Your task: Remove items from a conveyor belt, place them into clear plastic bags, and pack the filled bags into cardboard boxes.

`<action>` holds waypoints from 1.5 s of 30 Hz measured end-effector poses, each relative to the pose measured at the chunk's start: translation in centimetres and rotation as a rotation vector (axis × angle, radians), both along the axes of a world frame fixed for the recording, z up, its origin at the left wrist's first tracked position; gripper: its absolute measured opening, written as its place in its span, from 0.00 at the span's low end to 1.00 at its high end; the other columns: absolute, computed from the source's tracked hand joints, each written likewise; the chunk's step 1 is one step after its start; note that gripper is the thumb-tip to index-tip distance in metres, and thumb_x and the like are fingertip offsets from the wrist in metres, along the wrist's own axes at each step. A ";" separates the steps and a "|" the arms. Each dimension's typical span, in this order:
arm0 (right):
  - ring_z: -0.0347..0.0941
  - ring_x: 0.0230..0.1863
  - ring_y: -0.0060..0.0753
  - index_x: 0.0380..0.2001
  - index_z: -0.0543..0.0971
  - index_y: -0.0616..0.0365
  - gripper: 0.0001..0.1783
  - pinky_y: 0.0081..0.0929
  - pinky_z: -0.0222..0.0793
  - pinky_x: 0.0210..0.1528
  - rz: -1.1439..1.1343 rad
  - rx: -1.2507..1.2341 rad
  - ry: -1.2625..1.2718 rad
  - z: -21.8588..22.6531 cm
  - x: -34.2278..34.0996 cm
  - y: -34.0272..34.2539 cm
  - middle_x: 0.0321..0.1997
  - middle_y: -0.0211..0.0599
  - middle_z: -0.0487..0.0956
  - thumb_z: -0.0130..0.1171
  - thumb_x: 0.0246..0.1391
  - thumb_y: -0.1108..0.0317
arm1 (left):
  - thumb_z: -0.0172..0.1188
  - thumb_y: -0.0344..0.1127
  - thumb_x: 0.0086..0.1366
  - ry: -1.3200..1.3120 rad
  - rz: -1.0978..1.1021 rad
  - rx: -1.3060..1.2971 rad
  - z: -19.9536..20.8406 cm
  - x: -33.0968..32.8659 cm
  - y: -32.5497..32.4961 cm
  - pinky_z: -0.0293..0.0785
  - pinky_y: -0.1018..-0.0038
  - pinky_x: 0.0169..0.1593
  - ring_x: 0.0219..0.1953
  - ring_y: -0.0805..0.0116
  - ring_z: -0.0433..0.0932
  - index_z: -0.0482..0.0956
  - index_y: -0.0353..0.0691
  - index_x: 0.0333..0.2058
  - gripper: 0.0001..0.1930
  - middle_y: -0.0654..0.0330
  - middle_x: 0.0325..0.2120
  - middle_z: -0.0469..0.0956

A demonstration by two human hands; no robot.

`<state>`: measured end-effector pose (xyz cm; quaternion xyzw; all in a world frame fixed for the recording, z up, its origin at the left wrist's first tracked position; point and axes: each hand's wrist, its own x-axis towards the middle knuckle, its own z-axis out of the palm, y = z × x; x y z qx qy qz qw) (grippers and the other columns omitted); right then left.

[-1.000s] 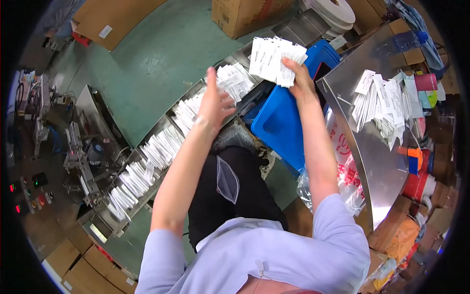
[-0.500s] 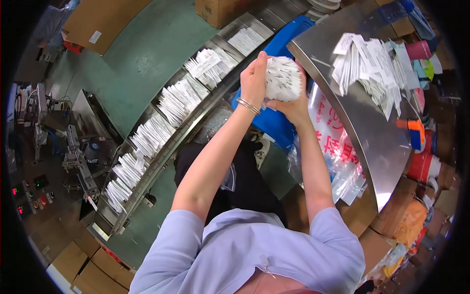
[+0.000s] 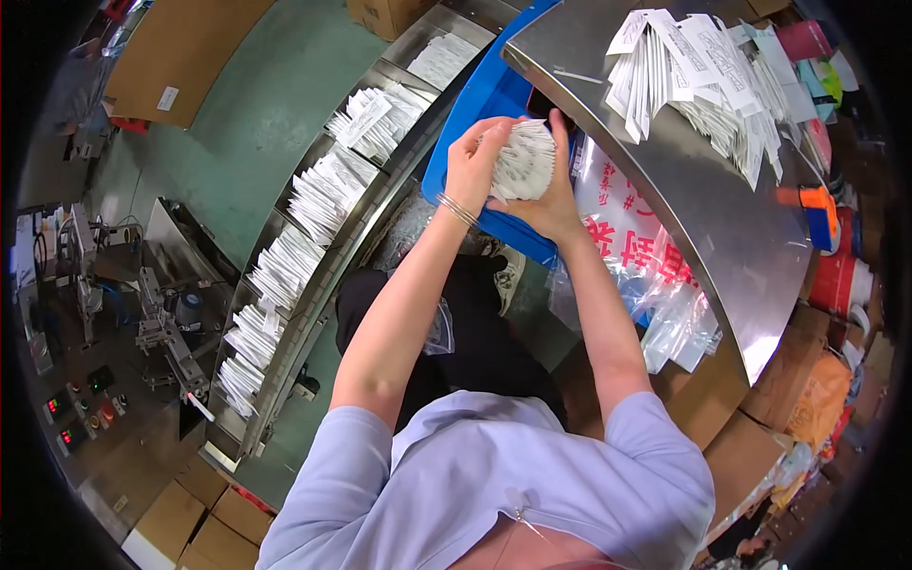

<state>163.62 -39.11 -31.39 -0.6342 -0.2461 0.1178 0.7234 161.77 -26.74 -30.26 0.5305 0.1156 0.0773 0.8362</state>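
A thick bundle of white paper packets (image 3: pixel 524 161) is held up between my two hands, its edges facing up. My left hand (image 3: pixel 475 161) wraps its left side, with bangles on the wrist. On the other side, my right hand (image 3: pixel 553 204) grips it with fingers up the right edge and the thumb along the near side. Beneath the bundle is a blue plastic bin (image 3: pixel 454 142), whose inside is mostly hidden by my hands. A fanned pile of similar white packets (image 3: pixel 698 81) lies on the steel table (image 3: pixel 727 237) to the right.
A sectioned metal conveyor (image 3: pixel 313 328) with stacks of white packets (image 3: pixel 328 195) curves along the left. Clear plastic bags with red print (image 3: pixel 632 223) hang below the table's edge. An orange-and-blue tool (image 3: pixel 815 211) lies at the table's right. Machinery (image 3: pixel 166 318) and cardboard boxes (image 3: pixel 171 518) stand farther left.
Both hands have shifted slightly left and nearer with the bundle, still gripping it. The view has turned a little, so the conveyor and table sit differently in the picture.
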 end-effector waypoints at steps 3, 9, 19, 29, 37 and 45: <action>0.58 0.58 0.36 0.62 0.36 0.52 0.67 0.32 0.57 0.58 -0.001 -0.025 0.037 -0.2 -0.1 0.1 0.58 0.42 0.58 0.74 0.25 0.73 | 0.52 0.37 0.62 -0.096 0.157 0.239 -1.4 0.7 0.2 0.68 0.82 0.38 0.35 0.78 0.72 0.73 0.33 0.41 0.14 0.61 0.34 0.75; 0.59 0.58 0.36 0.62 0.40 0.49 0.63 0.34 0.59 0.58 -0.058 -0.043 0.059 0.1 -0.3 0.0 0.58 0.39 0.60 0.73 0.27 0.75 | 0.50 0.39 0.63 -0.041 0.178 0.055 0.9 0.1 -0.9 0.67 0.82 0.42 0.38 0.77 0.72 0.73 0.33 0.43 0.16 0.60 0.36 0.74; 0.63 0.55 0.33 0.58 0.49 0.55 0.54 0.30 0.61 0.55 -0.025 0.063 0.121 -0.2 -0.1 0.7 0.53 0.41 0.64 0.71 0.28 0.77 | 0.47 0.49 0.64 0.017 0.004 -0.147 0.5 0.1 -0.5 0.67 0.80 0.45 0.37 0.74 0.73 0.73 0.34 0.43 0.22 0.61 0.39 0.74; 0.66 0.51 0.31 0.52 0.57 0.60 0.47 0.29 0.65 0.52 0.043 -0.052 0.009 2.9 -5.9 0.5 0.49 0.41 0.68 0.72 0.26 0.78 | 0.38 0.59 0.63 0.113 0.106 -0.315 4.8 -7.6 -0.6 0.67 0.79 0.46 0.39 0.73 0.74 0.76 0.33 0.40 0.32 0.58 0.41 0.74; 0.70 0.46 0.27 0.48 0.62 0.62 0.41 0.26 0.67 0.47 0.138 -0.119 0.068 7.4 -13.3 -0.2 0.45 0.38 0.72 0.73 0.28 0.74 | 0.36 0.56 0.65 0.148 0.323 -0.468 6.6 -17.3 -2.5 0.62 0.75 0.52 0.46 0.70 0.70 0.64 0.32 0.49 0.30 0.56 0.44 0.71; 0.70 0.44 0.26 0.43 0.69 0.63 0.33 0.24 0.66 0.46 0.357 -0.342 0.287 8.3 -13.8 -0.9 0.43 0.36 0.74 0.70 0.27 0.76 | 0.38 0.49 0.66 0.133 0.527 -0.424 3.7 -22.4 -6.7 0.55 0.76 0.56 0.51 0.70 0.63 0.53 0.33 0.56 0.27 0.55 0.49 0.63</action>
